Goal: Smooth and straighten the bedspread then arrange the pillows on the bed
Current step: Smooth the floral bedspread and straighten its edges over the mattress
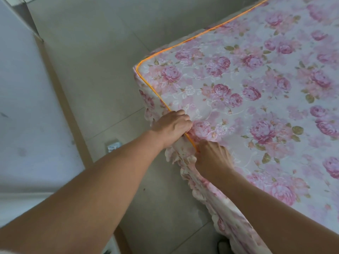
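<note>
Gripping the bedspread (256, 85) by its edge, fingers of left hand (172, 125) and right hand (212, 156) curled, I see open floor (95, 74) beside; the edge runs diagonally.

- bedspread (266, 110) runs off top and right edges
- left hand (171, 125) fingertips buried in the fabric
- shiny scrap (113, 146) on the floor (102, 79), too blurry, maybe a wrapper

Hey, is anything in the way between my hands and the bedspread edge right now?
Nothing visible stands in the way. The left hand and the right hand both grip the bedspread directly at its near edge, with no object between them and the fabric.
</note>
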A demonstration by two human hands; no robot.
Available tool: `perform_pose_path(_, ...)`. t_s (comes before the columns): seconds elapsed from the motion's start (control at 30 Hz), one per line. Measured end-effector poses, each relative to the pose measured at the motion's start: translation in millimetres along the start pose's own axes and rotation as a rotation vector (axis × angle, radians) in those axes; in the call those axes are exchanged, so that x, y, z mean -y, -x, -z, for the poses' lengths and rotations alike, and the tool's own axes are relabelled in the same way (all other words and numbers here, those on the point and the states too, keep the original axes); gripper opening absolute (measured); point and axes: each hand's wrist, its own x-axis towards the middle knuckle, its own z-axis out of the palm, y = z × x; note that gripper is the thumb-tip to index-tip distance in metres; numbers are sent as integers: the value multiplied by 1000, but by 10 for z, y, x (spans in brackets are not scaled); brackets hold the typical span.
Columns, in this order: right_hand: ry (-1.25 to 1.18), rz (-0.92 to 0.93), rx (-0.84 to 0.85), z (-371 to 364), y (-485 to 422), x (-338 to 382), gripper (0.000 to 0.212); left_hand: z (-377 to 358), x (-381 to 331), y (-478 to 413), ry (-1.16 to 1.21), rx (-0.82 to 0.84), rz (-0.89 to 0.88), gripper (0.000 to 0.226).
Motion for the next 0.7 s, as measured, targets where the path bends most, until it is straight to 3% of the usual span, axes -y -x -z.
perform_pose_path(0.07, 3, 84, 27, 6, 40, 13, 29, 39, 54, 24, 41, -16, -110, 13)
perform_pose_path(0.17, -1, 149, 79, 72, -23, 14, 61, 98, 113, -31, 63, 124, -139, 11)
perform_pose_path(0.27, -11, 139, 94, 126, -165, 22, 49, 94, 160, -92, 114, 157, -161, 14)
perform_pose_path(0.43, 9, 124, -85, 154, -738, 330, 30, 271, 753, -57, -95, -25, -105, 33)
perform_pose_path(0.53, 56, 131, -87, 173, -1056, 532, 18, 329, 1216, -102, -183, -140, -26, 35)
perform_pose_path(0.7, 39, 125, 60, 216, -1243, 638, 30, 264, 1561, -233, -293, -115, 59, 22)
